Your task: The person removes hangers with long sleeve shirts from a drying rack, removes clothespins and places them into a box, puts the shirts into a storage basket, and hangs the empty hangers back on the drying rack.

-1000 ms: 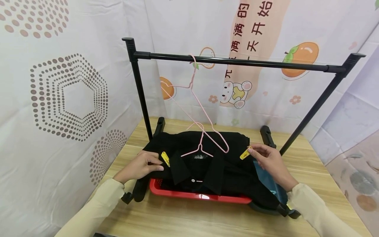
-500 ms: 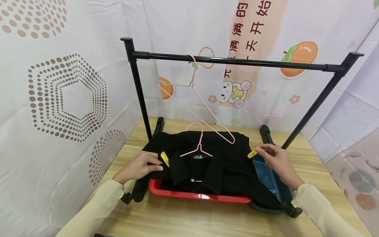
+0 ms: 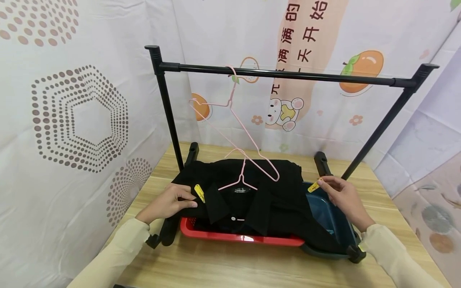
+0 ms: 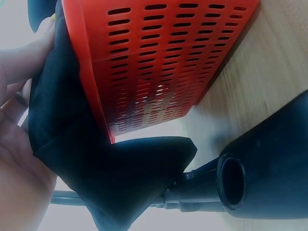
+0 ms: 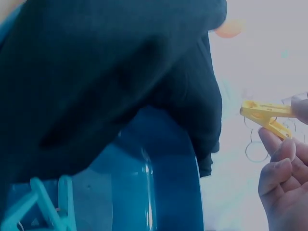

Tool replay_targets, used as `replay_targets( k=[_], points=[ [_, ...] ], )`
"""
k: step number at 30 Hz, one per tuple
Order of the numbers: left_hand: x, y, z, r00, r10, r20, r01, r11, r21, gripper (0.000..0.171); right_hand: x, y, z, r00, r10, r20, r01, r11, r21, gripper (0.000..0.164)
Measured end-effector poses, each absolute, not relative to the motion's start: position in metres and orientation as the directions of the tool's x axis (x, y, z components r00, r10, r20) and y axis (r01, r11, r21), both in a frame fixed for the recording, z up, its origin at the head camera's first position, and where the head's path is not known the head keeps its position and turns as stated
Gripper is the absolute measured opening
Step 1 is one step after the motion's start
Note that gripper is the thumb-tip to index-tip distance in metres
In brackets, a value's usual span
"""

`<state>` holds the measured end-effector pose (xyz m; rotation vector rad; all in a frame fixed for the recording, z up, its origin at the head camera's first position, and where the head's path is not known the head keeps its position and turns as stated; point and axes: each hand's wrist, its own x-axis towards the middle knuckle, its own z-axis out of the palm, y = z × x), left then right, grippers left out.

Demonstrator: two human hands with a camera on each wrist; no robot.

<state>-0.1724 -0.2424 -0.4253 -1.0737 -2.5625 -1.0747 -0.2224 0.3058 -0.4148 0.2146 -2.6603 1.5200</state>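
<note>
A black collared shirt lies spread over a red basket. Inside its neck sits a pink hanger, hook up and lower part covered. My left hand grips the shirt's cloth near the left shoulder; the left wrist view shows the thumb and fingers around the dark fabric. Beside those fingers a yellow clothespin is on the shirt. Between thumb and fingers, my right hand pinches another yellow clothespin, apart from the shirt and above the blue bin.
A black clothes rack spans the table, its feet beside the basket and bin. From its bar hangs a second pink hanger, reaching down over the shirt. Teal clothespins lie inside the bin.
My right hand has moved right with its yellow clothespin, away from the shirt and over the bin. The hanging pink hanger has swung. My left hand has kept its grip in place.
</note>
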Motion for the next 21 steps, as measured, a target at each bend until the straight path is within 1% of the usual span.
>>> replay_targets(
  k=[8,12,15,21],
  points=[
    [-0.17,-0.243,-0.425,-0.755,0.55,0.358,0.639,0.493,0.59,0.011,-0.223,0.323,-0.423,-0.992,-0.059,0.115,-0.129,0.553,-0.823,0.054],
    [-0.17,-0.243,-0.425,-0.749,0.548,0.373,0.647,0.483,0.59,0.012,-0.222,0.327,-0.424,-0.992,-0.047,0.121,-0.126,0.567,-0.814,0.053],
    [-0.171,-0.242,-0.425,-0.743,0.55,0.382,0.655,0.476,0.587,0.013,-0.221,0.331,-0.424,-0.992,-0.04,0.118,-0.119,0.593,-0.796,0.055],
    [-0.171,-0.242,-0.424,-0.75,0.549,0.37,0.645,0.481,0.594,0.013,-0.223,0.339,-0.429,-0.994,-0.038,0.1,-0.102,0.625,-0.774,0.06]
  ],
)
